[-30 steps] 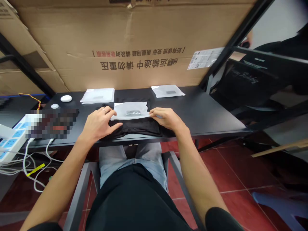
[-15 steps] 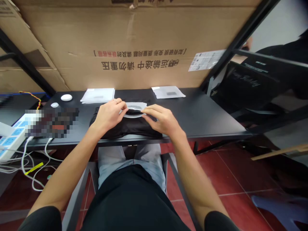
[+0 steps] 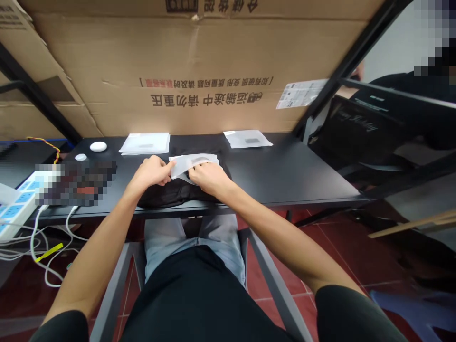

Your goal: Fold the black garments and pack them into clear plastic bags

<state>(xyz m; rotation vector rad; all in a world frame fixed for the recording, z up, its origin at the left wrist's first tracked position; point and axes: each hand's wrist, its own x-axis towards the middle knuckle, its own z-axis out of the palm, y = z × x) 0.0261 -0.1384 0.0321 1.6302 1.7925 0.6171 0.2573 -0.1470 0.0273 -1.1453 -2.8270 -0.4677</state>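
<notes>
A folded black garment [image 3: 167, 192] lies at the near edge of the black table [image 3: 285, 171]. Above it I hold a frosted plastic bag [image 3: 190, 162]. My left hand [image 3: 153, 172] pinches the bag's left corner, fingers closed. My right hand [image 3: 206, 175] is curled at the bag's lower edge, its fingers tucked under or into the bag's opening. The bag is lifted slightly off the garment and partly crumpled.
A stack of plastic bags [image 3: 145, 142] lies at the back left, another bag [image 3: 248, 139] at the back right. Two white round objects [image 3: 98, 146] and a power strip [image 3: 14, 209] sit at the left. A big cardboard box [image 3: 199, 66] walls the back. Another person's dark sleeve shows at the right.
The bag lay flat on the garment a second ago. Both hands have since gathered and lifted it, shifting toward the left and closing in on its opening.
</notes>
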